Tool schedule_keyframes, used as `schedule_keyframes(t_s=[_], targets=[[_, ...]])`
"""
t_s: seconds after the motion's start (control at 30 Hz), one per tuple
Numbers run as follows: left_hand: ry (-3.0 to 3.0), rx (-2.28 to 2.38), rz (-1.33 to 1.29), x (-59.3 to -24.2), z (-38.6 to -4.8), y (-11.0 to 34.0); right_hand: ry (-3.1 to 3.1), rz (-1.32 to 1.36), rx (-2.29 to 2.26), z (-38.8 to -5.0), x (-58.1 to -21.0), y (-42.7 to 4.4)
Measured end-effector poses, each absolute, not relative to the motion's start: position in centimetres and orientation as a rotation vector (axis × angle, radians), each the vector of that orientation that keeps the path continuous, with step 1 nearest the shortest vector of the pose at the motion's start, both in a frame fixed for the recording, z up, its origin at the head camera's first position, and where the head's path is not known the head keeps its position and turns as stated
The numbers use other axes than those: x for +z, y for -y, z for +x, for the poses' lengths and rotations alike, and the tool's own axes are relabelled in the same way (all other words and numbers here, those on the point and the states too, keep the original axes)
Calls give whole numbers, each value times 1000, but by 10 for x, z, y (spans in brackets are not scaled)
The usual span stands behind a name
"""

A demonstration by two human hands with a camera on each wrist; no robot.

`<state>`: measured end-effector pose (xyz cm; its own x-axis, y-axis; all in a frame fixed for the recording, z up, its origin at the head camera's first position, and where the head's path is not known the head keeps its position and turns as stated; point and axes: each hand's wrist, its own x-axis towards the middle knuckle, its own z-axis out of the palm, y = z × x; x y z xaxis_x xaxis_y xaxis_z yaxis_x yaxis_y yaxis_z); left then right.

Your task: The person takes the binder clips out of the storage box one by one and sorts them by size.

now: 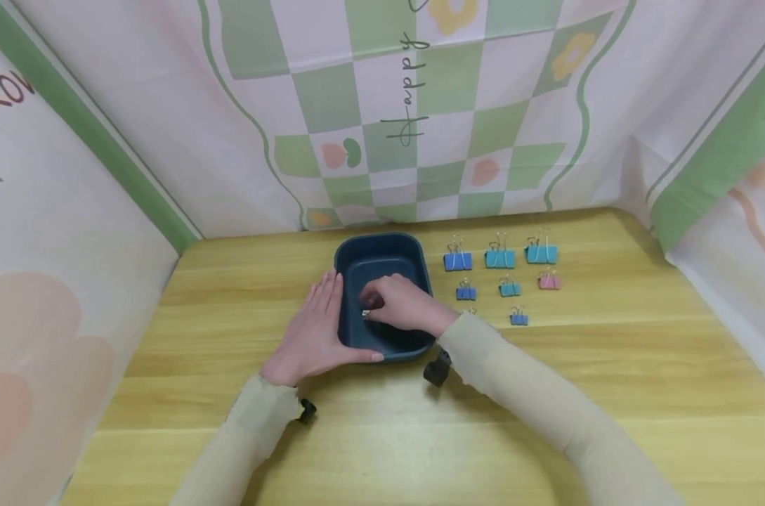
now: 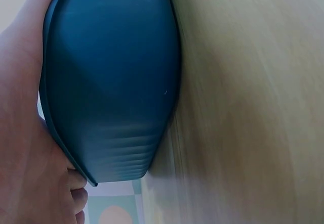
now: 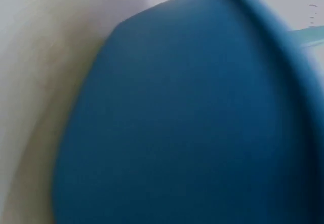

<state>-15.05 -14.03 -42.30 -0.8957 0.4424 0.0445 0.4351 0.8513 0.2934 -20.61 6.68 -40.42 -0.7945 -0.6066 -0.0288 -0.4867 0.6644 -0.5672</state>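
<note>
A dark blue rectangular tray [image 1: 385,242] stands on the table in the head view. My left hand [image 1: 315,327] rests along its left and front rim, fingers straight and thumb spread; the left wrist view has the tray's outer wall [image 2: 114,57] beside that hand. Inside the tray, my right hand [image 1: 401,303] pinches a small binder clip [image 1: 366,313] between thumb and curled fingers. Only a silvery bit of that clip shows; the rest is hidden by the fingers. In the right wrist view, the tray's wall [image 3: 167,113] fills most of the picture.
Right of the tray, binder clips stand in rows: large ones such as a blue clip [image 1: 458,261] and a teal clip [image 1: 541,254] at the back, smaller ones including a pink clip [image 1: 549,282] in front. A patterned curtain [image 1: 445,126] hangs behind the wooden table [image 1: 382,450].
</note>
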Motion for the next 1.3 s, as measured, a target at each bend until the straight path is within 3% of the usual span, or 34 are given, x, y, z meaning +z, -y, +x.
schedule_keyframes(t_s=[0.27, 0.57, 1.0, 1.3], targets=[[-2999, 478, 671, -425, -148, 142, -2641, -814, -1072, -203, -370, -104], [-3005, 477, 684, -426, -146, 143, -2694, -634, -1218, -200, -347, -189], [-3016, 475, 675, -427, -149, 140, -2716, -319, -1173, -184, -358, -318], [-3014, 491, 694, -425, -150, 139, -2691, -300, -985, -175, -391, -356]])
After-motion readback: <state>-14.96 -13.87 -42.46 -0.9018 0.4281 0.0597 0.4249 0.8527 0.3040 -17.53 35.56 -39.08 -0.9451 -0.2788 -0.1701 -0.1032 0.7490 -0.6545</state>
